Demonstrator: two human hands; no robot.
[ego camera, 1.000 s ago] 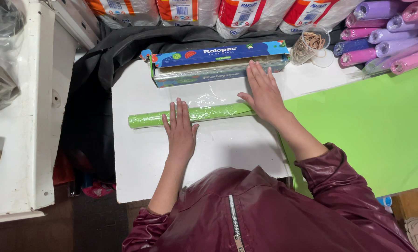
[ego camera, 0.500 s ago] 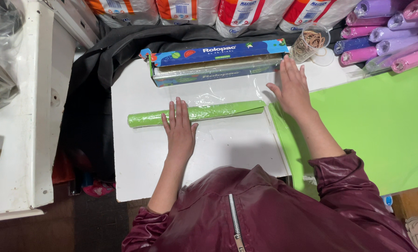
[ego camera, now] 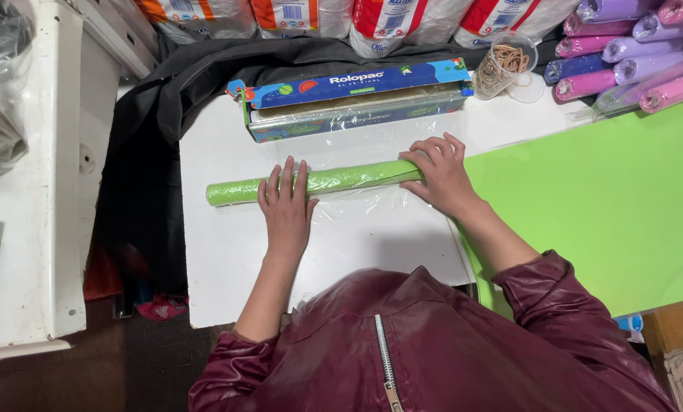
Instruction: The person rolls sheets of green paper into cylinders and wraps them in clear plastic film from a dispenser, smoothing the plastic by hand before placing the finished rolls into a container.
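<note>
Green paper roll (ego camera: 334, 181) frame centre on white table (ego camera: 227, 252), long blue film-dispenser box (ego camera: 353, 99) behind, flat green sheet (ego camera: 608, 198) right, both hands on roll.

The green roll (ego camera: 318, 181) is partly hidden under both palms; its right end perhaps under the right hand (ego camera: 442, 174).

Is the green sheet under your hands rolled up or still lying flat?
Rolled up: the green roll lies as a tight tube across the white table, with the left hand and right hand flat on it.

Both hands, left hand (ego camera: 286, 206) and right hand (ego camera: 440, 174), press flat on the green roll (ego camera: 334, 180).
</note>
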